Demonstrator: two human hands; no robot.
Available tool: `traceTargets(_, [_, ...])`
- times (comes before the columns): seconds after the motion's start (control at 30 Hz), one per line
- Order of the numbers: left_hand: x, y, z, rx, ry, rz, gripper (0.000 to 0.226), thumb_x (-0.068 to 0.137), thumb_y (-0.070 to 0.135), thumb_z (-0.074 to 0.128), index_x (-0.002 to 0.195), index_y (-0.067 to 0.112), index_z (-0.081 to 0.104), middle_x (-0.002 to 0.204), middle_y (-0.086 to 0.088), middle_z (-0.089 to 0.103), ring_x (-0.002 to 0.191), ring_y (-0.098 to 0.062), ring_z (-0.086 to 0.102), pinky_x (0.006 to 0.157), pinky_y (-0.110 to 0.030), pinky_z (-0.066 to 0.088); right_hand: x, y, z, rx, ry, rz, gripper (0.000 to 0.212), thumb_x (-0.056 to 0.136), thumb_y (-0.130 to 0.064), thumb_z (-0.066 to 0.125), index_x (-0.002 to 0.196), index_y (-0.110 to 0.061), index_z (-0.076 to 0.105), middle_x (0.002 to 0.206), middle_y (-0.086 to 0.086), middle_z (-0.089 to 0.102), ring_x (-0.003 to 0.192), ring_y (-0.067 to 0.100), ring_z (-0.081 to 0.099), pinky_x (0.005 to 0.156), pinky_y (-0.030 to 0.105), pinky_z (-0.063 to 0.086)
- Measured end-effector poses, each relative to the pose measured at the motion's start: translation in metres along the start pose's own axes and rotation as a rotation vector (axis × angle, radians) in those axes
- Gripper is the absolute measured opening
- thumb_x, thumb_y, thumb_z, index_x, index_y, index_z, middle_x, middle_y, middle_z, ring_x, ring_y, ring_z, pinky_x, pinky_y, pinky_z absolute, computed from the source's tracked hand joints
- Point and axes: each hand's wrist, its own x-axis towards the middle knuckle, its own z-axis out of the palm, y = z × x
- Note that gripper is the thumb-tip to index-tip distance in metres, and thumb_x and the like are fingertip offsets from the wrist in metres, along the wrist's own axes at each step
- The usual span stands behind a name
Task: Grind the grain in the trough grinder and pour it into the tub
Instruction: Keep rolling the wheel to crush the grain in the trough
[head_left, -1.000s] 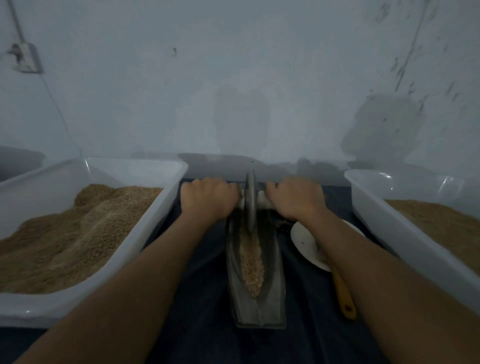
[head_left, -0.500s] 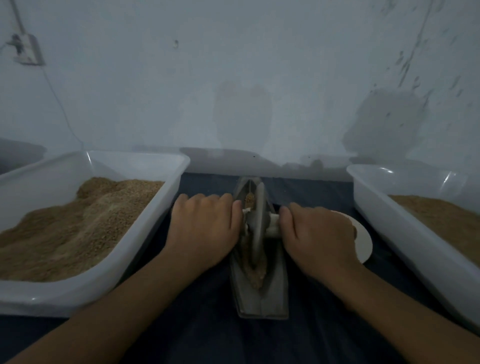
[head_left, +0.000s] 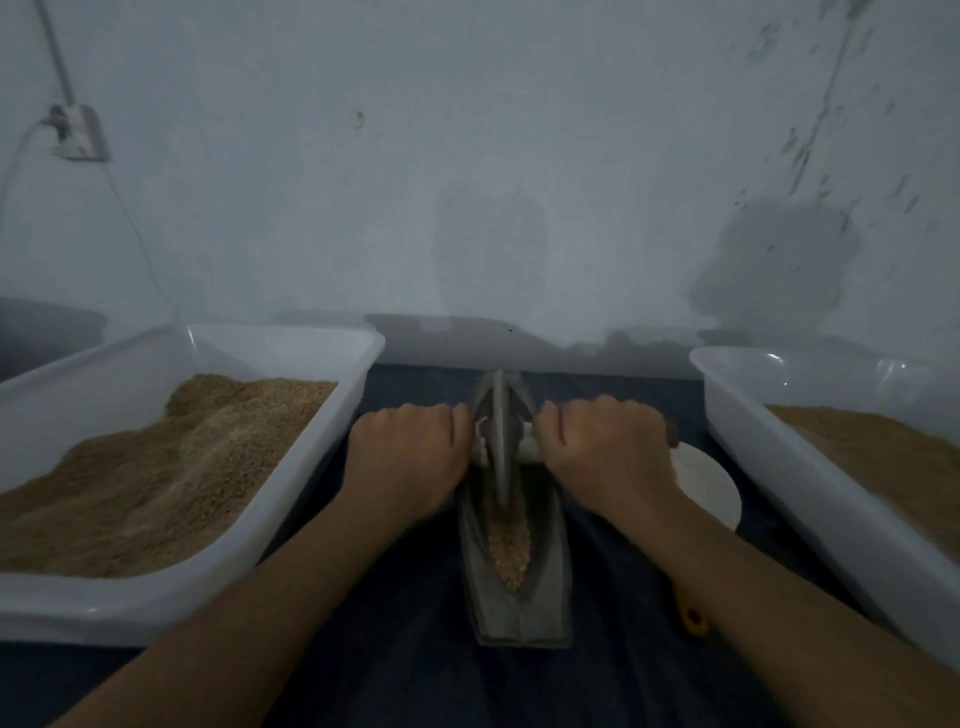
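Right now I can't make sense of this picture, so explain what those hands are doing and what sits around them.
The camera sits on the person's head and looks down at their own arms. On a dark cloth lies a narrow boat-shaped trough grinder with grain in its groove. A metal wheel stands upright in the groove on a pale axle. The left hand and right hand each grip one end of that axle. White tubs of grain stand at either side: left tub, right tub. A white plate lies beside the right hand.
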Motion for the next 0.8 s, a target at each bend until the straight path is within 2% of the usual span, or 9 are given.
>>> traceTargets(0.1, [-0.030, 0.005, -0.015, -0.102, 0.124, -0.050, 0.040, 0.106, 0.043, 0.010, 0.082, 0.030, 0.040, 0.073, 0.009, 0.045, 0.061, -0.019, 0.043, 0.060, -0.036, 0.035, -0.040, -0.004, -0.013, 0.226, 0.092, 0.133, 0.036, 0.104, -0.038, 0.034, 0.070, -0.028, 0.041, 0.056, -0.012, 0.039, 0.048, 0.012, 0.034, 0.053, 0.031, 0.026])
traceTargets(0.2, [-0.038, 0.008, -0.022, -0.159, 0.172, -0.052, 0.039, 0.105, 0.045, 0.014, 0.079, 0.031, 0.039, 0.070, 0.010, 0.046, 0.061, -0.018, 0.045, 0.063, -0.039, 0.039, -0.055, -0.003, -0.011, 0.273, 0.140, 0.141, 0.038, 0.106, -0.042, 0.025, 0.071, -0.031, 0.038, 0.057, -0.013, 0.036, 0.050, 0.009, 0.035, 0.053, 0.033, 0.023])
traceTargets(0.33, [0.001, 0.003, -0.011, -0.003, 0.032, -0.006, 0.034, 0.104, 0.037, 0.018, 0.086, 0.024, 0.044, 0.081, 0.007, 0.054, 0.072, -0.025, 0.058, 0.067, -0.034, 0.041, -0.016, 0.001, 0.005, 0.096, -0.016, 0.159, 0.048, 0.099, -0.043, 0.009, 0.073, -0.023, 0.045, 0.065, -0.011, 0.045, 0.057, 0.019, 0.045, 0.053, 0.031, 0.025])
traceTargets(0.4, [0.028, 0.000, 0.001, 0.049, -0.076, -0.001, 0.025, 0.105, 0.033, 0.028, 0.092, 0.021, 0.047, 0.086, 0.000, 0.054, 0.083, -0.028, 0.062, 0.066, -0.035, 0.040, 0.020, 0.012, 0.019, 0.148, -0.160, 0.217, 0.044, 0.099, -0.043, 0.017, 0.080, -0.019, 0.048, 0.078, -0.005, 0.051, 0.070, 0.023, 0.050, 0.061, 0.035, 0.032])
traceTargets(0.47, [0.053, -0.006, 0.009, 0.018, -0.168, -0.040, 0.028, 0.107, 0.033, 0.030, 0.095, 0.019, 0.051, 0.085, -0.002, 0.050, 0.086, -0.030, 0.062, 0.068, -0.037, 0.042, 0.047, 0.018, 0.025, 0.246, -0.276, 0.292, 0.049, 0.099, -0.045, 0.023, 0.079, -0.014, 0.056, 0.084, 0.000, 0.059, 0.069, 0.022, 0.048, 0.063, 0.034, 0.031])
traceTargets(0.57, [0.071, -0.005, 0.008, 0.020, -0.214, -0.067, 0.032, 0.107, 0.031, 0.031, 0.096, 0.016, 0.057, 0.079, 0.000, 0.048, 0.073, -0.025, 0.055, 0.063, -0.036, 0.038, 0.060, 0.023, 0.031, 0.356, -0.308, 0.355, 0.054, 0.099, -0.050, 0.025, 0.079, -0.015, 0.060, 0.086, 0.005, 0.061, 0.073, 0.025, 0.051, 0.066, 0.036, 0.035])
traceTargets(0.63, [0.061, 0.000, 0.003, 0.061, -0.146, -0.054, 0.030, 0.105, 0.027, 0.032, 0.091, 0.017, 0.057, 0.073, 0.002, 0.047, 0.061, -0.020, 0.044, 0.054, -0.033, 0.031, 0.047, 0.023, 0.030, 0.262, -0.328, 0.279, 0.040, 0.101, -0.042, 0.028, 0.087, -0.014, 0.053, 0.090, 0.006, 0.058, 0.074, 0.026, 0.047, 0.066, 0.037, 0.034])
traceTargets(0.7, [0.036, 0.005, -0.003, 0.072, -0.047, -0.012, 0.025, 0.103, 0.026, 0.032, 0.084, 0.019, 0.047, 0.072, 0.003, 0.047, 0.059, -0.020, 0.043, 0.054, -0.032, 0.031, 0.023, 0.021, 0.024, 0.106, -0.200, 0.073, 0.014, 0.099, -0.027, 0.042, 0.089, -0.017, 0.042, 0.079, 0.005, 0.049, 0.068, 0.026, 0.045, 0.058, 0.037, 0.035])
traceTargets(0.8, [-0.006, 0.006, -0.011, 0.002, 0.029, -0.018, 0.032, 0.105, 0.039, 0.017, 0.085, 0.025, 0.039, 0.078, 0.006, 0.051, 0.065, -0.023, 0.050, 0.060, -0.034, 0.036, -0.016, 0.006, 0.000, 0.014, 0.082, -0.085, 0.017, 0.088, -0.016, 0.064, 0.079, -0.015, 0.050, 0.059, 0.002, 0.048, 0.046, 0.022, 0.040, 0.045, 0.030, 0.032])
